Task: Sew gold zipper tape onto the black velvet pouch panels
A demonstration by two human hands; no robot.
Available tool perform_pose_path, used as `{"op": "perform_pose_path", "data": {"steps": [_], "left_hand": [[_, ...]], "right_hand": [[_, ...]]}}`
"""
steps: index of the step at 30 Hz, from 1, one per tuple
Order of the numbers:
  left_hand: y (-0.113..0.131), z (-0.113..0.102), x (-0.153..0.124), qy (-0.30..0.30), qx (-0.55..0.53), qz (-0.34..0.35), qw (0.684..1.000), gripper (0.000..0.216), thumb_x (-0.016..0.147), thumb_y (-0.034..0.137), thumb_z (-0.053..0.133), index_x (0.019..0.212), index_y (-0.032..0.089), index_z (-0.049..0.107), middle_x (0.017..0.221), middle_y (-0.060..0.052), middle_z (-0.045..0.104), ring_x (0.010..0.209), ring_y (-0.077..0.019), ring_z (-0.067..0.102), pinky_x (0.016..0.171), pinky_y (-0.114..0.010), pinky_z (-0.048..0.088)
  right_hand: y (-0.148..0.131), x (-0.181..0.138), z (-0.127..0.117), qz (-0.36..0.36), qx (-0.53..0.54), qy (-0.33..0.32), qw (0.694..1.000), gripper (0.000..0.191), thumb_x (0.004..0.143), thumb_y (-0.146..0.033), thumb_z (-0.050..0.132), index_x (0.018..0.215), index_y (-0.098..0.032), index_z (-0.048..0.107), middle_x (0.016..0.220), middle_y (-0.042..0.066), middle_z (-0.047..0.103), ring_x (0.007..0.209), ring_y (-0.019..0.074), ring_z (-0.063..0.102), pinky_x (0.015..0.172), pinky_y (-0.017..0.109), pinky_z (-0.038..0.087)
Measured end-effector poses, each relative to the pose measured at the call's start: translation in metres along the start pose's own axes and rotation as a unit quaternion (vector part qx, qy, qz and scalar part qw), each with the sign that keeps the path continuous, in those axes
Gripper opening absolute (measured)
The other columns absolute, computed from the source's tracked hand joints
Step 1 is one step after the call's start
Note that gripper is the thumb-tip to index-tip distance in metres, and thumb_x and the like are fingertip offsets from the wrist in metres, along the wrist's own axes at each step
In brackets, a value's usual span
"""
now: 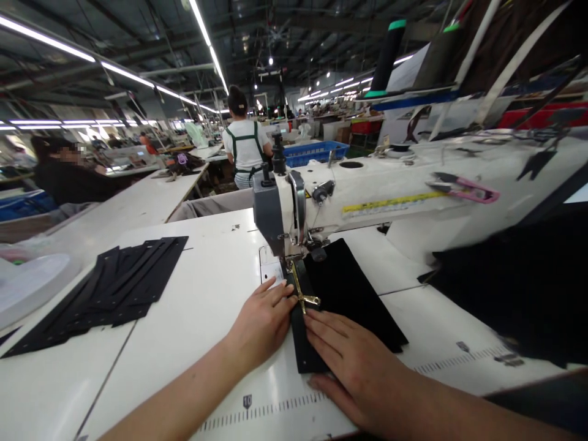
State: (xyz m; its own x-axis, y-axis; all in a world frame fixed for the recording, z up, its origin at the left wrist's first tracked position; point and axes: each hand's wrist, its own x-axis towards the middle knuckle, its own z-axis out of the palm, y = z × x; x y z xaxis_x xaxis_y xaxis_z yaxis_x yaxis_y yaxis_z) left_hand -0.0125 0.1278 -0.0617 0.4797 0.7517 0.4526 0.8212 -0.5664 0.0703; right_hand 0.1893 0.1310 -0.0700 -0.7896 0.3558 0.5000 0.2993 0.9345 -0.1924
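Observation:
A black fabric piece (351,288) lies on the white table (206,294) under the needle area of a white sewing machine (381,190). A narrow black strip (307,352) runs along its left edge, crossed by a small gold metal guide (304,297). My left hand (261,321) rests flat beside the strip, fingers stretched toward the presser foot. My right hand (358,367) lies flat on the fabric and strip, fingers extended and pressing down. Neither hand grips anything.
A stack of black cut strips (114,285) lies to the left. More black material (519,294) sits at the right. Pink snips (463,190) rest on the machine arm. A person in a green apron (243,141) stands ahead; another person (68,174) sits at far left.

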Motion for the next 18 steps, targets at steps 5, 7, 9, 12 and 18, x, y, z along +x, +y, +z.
{"op": "perform_pose_path", "data": {"steps": [5, 7, 9, 12, 18], "left_hand": [[0.008, 0.0, -0.003, -0.007, 0.018, 0.0, 1.0, 0.03, 0.078, 0.008, 0.041, 0.102, 0.013, 0.059, 0.108, -0.013, 0.062, 0.104, -0.0216, 0.057, 0.098, -0.046, 0.04], [0.01, 0.001, -0.003, -0.009, 0.033, 0.002, 0.999, 0.03, 0.078, 0.007, 0.042, 0.102, 0.012, 0.059, 0.107, -0.013, 0.062, 0.104, -0.0225, 0.057, 0.096, -0.046, 0.042], [0.011, 0.001, -0.003, -0.004, 0.044, 0.002, 0.999, 0.029, 0.078, 0.007, 0.043, 0.101, 0.012, 0.058, 0.106, -0.013, 0.063, 0.103, -0.0228, 0.057, 0.095, -0.045, 0.044], [0.012, 0.0, -0.002, -0.001, 0.051, -0.006, 0.999, 0.028, 0.076, 0.007, 0.045, 0.099, 0.014, 0.058, 0.106, -0.012, 0.063, 0.102, -0.0224, 0.058, 0.093, -0.045, 0.045], [0.011, 0.0, 0.0, 0.001, 0.051, -0.008, 0.999, 0.026, 0.075, 0.006, 0.043, 0.094, 0.015, 0.059, 0.104, -0.012, 0.064, 0.099, -0.0225, 0.059, 0.093, -0.045, 0.046]], "right_hand": [[-0.005, -0.004, 0.002, 0.011, 0.019, 0.04, 0.999, 0.034, 0.082, -0.022, 0.047, 0.107, -0.003, 0.061, 0.113, 0.016, 0.059, 0.107, 0.0257, 0.052, 0.094, 0.037, 0.043], [-0.002, 0.0, -0.002, 0.015, 0.039, 0.046, 0.998, 0.032, 0.081, -0.023, 0.049, 0.104, -0.006, 0.063, 0.109, 0.014, 0.062, 0.104, 0.0243, 0.054, 0.092, 0.035, 0.044], [0.005, 0.009, -0.004, 0.032, 0.052, 0.033, 0.998, 0.024, 0.082, -0.022, 0.047, 0.093, -0.012, 0.066, 0.098, 0.011, 0.066, 0.094, 0.0217, 0.059, 0.088, 0.035, 0.047], [0.025, 0.029, -0.001, 0.08, 0.016, 0.022, 0.996, 0.021, 0.082, -0.017, 0.047, 0.092, -0.013, 0.064, 0.097, 0.011, 0.065, 0.092, 0.0218, 0.059, 0.087, 0.039, 0.046], [0.049, 0.043, 0.018, 0.085, -0.021, -0.005, 0.996, 0.037, 0.079, -0.014, 0.05, 0.114, -0.004, 0.056, 0.122, 0.017, 0.052, 0.114, 0.0253, 0.048, 0.099, 0.041, 0.039]]}}
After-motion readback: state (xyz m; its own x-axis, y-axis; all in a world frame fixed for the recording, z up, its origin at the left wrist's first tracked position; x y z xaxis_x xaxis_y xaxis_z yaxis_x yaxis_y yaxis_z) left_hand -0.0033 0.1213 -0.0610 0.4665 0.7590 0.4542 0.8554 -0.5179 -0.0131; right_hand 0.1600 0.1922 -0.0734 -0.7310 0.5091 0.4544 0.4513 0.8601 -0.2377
